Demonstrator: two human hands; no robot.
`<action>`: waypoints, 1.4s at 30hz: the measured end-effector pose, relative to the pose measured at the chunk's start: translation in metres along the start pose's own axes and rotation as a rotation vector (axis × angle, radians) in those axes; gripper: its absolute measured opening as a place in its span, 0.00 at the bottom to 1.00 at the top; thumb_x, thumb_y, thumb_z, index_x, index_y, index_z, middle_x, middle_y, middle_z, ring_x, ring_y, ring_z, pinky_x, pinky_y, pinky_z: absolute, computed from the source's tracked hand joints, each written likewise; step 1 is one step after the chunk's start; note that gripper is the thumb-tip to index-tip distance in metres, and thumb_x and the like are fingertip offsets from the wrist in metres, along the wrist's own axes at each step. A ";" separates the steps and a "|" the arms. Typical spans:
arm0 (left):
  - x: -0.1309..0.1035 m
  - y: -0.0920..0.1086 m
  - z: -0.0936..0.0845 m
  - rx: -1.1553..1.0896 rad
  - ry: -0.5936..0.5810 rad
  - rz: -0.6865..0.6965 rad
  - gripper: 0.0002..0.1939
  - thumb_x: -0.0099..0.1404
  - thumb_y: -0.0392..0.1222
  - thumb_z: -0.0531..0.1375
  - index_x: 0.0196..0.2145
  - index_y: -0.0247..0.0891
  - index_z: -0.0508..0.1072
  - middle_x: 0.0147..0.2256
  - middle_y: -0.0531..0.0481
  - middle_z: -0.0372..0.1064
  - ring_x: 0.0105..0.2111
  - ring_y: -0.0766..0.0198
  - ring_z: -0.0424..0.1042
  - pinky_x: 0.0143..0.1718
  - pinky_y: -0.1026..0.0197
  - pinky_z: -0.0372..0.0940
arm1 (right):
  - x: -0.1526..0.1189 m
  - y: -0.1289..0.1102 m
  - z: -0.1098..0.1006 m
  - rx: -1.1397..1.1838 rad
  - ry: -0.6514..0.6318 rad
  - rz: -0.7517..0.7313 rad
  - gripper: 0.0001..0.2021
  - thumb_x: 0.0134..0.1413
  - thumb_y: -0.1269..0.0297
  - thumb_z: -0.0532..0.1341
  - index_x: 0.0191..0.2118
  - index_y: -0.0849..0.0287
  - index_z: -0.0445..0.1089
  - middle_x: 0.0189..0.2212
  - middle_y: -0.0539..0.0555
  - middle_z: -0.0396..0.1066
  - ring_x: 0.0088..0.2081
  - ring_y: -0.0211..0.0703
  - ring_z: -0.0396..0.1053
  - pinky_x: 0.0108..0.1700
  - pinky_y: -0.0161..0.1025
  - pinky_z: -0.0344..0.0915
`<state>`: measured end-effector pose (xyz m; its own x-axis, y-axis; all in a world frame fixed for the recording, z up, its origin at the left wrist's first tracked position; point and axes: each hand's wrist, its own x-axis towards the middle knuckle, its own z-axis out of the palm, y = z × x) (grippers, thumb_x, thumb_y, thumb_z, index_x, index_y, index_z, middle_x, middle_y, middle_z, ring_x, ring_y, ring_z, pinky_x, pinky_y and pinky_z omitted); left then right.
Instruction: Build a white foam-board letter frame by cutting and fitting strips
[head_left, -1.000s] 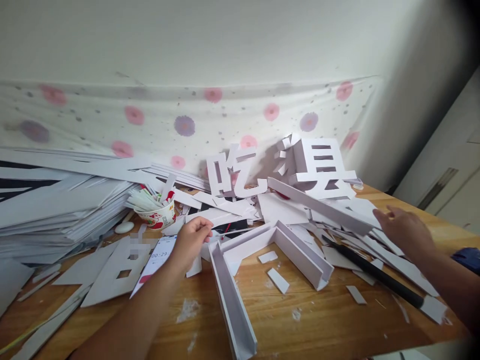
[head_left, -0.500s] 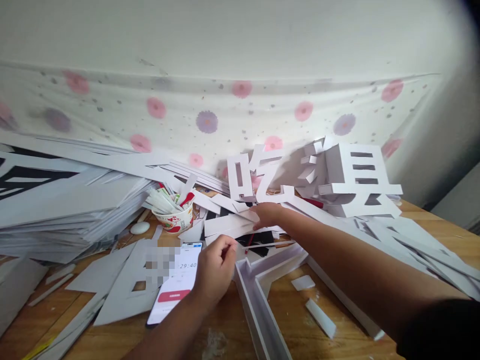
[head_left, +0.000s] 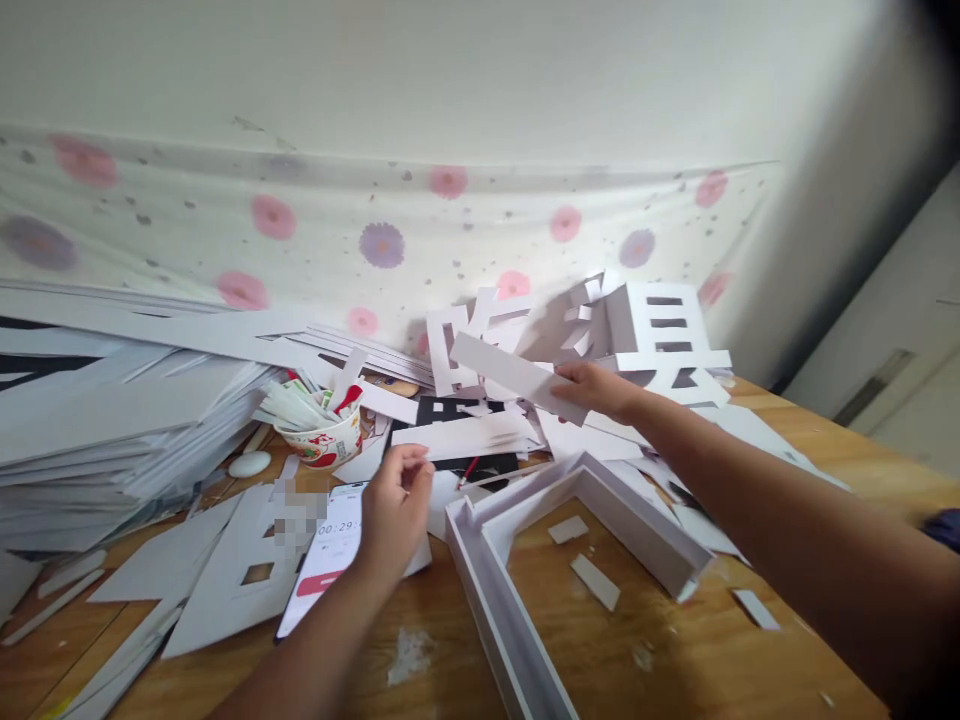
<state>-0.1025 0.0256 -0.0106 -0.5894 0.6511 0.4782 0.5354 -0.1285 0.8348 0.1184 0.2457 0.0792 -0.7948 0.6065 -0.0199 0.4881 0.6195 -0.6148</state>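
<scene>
My right hand pinches one end of a flat white foam board strip, raised and slanting up to the left above the scraps. My left hand is closed, thumb against curled fingers; whether anything small is between them is hidden. Its fingertips overlap the left end of another white strip, and I cannot tell if they touch. Between my forearms stands a white walled channel-shaped frame with an angled corner. A red pencil-like stick lies behind it.
At left are a phone showing a timer, a paper cup of tools, and stacked white boards. White built characters stand against the floral sheet. Small offcuts lie on the wooden table.
My right hand has lifted the strip from the scrap pile and moved right with it. My left hand has shifted slightly left and up. The camera view has turned right.
</scene>
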 end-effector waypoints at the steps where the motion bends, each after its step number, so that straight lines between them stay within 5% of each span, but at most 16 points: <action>1: 0.002 0.002 -0.001 -0.024 0.011 0.012 0.14 0.60 0.47 0.57 0.42 0.39 0.67 0.34 0.49 0.70 0.32 0.62 0.70 0.36 0.60 0.65 | -0.020 0.003 -0.008 0.055 0.016 -0.027 0.16 0.70 0.57 0.50 0.49 0.66 0.64 0.35 0.56 0.69 0.32 0.38 0.70 0.31 0.33 0.69; 4: -0.001 0.024 -0.003 -0.152 0.009 0.037 0.23 0.60 0.53 0.58 0.50 0.41 0.61 0.47 0.44 0.66 0.38 0.61 0.70 0.37 0.60 0.67 | -0.081 0.010 -0.022 0.171 -0.004 -0.115 0.19 0.62 0.50 0.58 0.41 0.65 0.67 0.31 0.54 0.69 0.30 0.39 0.69 0.29 0.31 0.67; 6: -0.010 0.048 -0.007 -0.339 -0.090 -0.009 0.30 0.57 0.57 0.59 0.53 0.45 0.59 0.53 0.43 0.64 0.44 0.57 0.69 0.37 0.60 0.68 | -0.118 0.013 -0.022 0.209 -0.063 -0.164 0.18 0.56 0.50 0.62 0.35 0.64 0.69 0.28 0.52 0.68 0.28 0.38 0.67 0.28 0.31 0.66; 8: -0.022 0.073 -0.013 -0.411 -0.425 -0.100 0.36 0.53 0.66 0.60 0.55 0.47 0.61 0.50 0.41 0.68 0.46 0.51 0.70 0.38 0.56 0.69 | -0.147 0.016 -0.016 0.214 -0.119 -0.216 0.15 0.55 0.55 0.64 0.33 0.65 0.70 0.26 0.51 0.68 0.27 0.37 0.66 0.28 0.30 0.64; 11: -0.035 0.105 -0.023 -0.218 -1.021 -0.222 0.41 0.46 0.71 0.62 0.52 0.47 0.69 0.51 0.39 0.70 0.50 0.41 0.69 0.48 0.47 0.66 | -0.173 0.021 -0.003 0.168 -0.138 -0.315 0.07 0.54 0.66 0.66 0.33 0.65 0.72 0.28 0.50 0.68 0.30 0.36 0.65 0.33 0.30 0.61; 14: -0.040 0.132 -0.015 -0.095 -1.314 -0.254 0.48 0.35 0.72 0.66 0.53 0.48 0.71 0.56 0.42 0.66 0.56 0.37 0.63 0.53 0.44 0.62 | -0.183 0.030 0.009 0.116 -0.095 -0.393 0.04 0.52 0.73 0.68 0.31 0.66 0.72 0.29 0.50 0.66 0.32 0.36 0.65 0.35 0.30 0.60; 18: -0.048 0.160 0.030 -0.041 -1.349 -0.238 0.40 0.50 0.59 0.66 0.60 0.49 0.64 0.57 0.42 0.65 0.54 0.43 0.66 0.50 0.48 0.65 | -0.185 0.037 0.019 0.073 -0.018 -0.452 0.03 0.53 0.75 0.68 0.32 0.65 0.73 0.30 0.51 0.66 0.34 0.37 0.64 0.38 0.31 0.60; 23: -0.073 0.170 0.077 0.090 -1.473 -0.416 0.38 0.60 0.47 0.58 0.65 0.50 0.49 0.39 0.47 0.75 0.31 0.59 0.74 0.35 0.59 0.69 | -0.191 0.052 0.017 0.052 0.119 -0.425 0.11 0.50 0.73 0.70 0.40 0.65 0.73 0.36 0.55 0.66 0.39 0.42 0.64 0.42 0.34 0.60; 28: -0.099 0.155 0.081 0.269 -1.304 -0.406 0.36 0.62 0.50 0.53 0.66 0.48 0.47 0.45 0.45 0.71 0.28 0.63 0.71 0.30 0.62 0.68 | -0.208 0.091 0.009 0.146 0.232 -0.281 0.12 0.62 0.69 0.61 0.51 0.64 0.70 0.42 0.56 0.70 0.40 0.40 0.68 0.42 0.34 0.64; 31: -0.110 0.138 0.080 0.323 -1.260 -0.341 0.32 0.64 0.49 0.50 0.65 0.49 0.49 0.51 0.43 0.67 0.31 0.62 0.72 0.34 0.60 0.69 | -0.210 0.104 0.015 0.172 0.202 -0.262 0.13 0.61 0.71 0.61 0.52 0.64 0.70 0.39 0.54 0.72 0.38 0.39 0.70 0.40 0.32 0.64; 36: -0.121 0.121 0.082 0.431 -1.204 -0.278 0.32 0.63 0.43 0.48 0.65 0.50 0.49 0.51 0.43 0.68 0.37 0.58 0.74 0.43 0.54 0.69 | -0.201 0.102 0.030 0.128 0.189 -0.326 0.11 0.58 0.75 0.63 0.46 0.61 0.74 0.39 0.52 0.73 0.38 0.37 0.70 0.41 0.31 0.64; 42: -0.123 0.128 0.085 0.564 -1.205 -0.190 0.32 0.61 0.38 0.48 0.63 0.50 0.52 0.48 0.45 0.71 0.41 0.55 0.74 0.46 0.54 0.67 | -0.202 0.101 0.033 0.020 0.205 -0.444 0.05 0.58 0.77 0.64 0.39 0.64 0.75 0.37 0.54 0.73 0.38 0.36 0.70 0.42 0.29 0.63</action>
<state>0.0896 -0.0075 0.0148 0.0581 0.9096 -0.4113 0.8516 0.1698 0.4958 0.3160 0.1696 -0.0044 -0.8365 0.3727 0.4018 0.1094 0.8320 -0.5438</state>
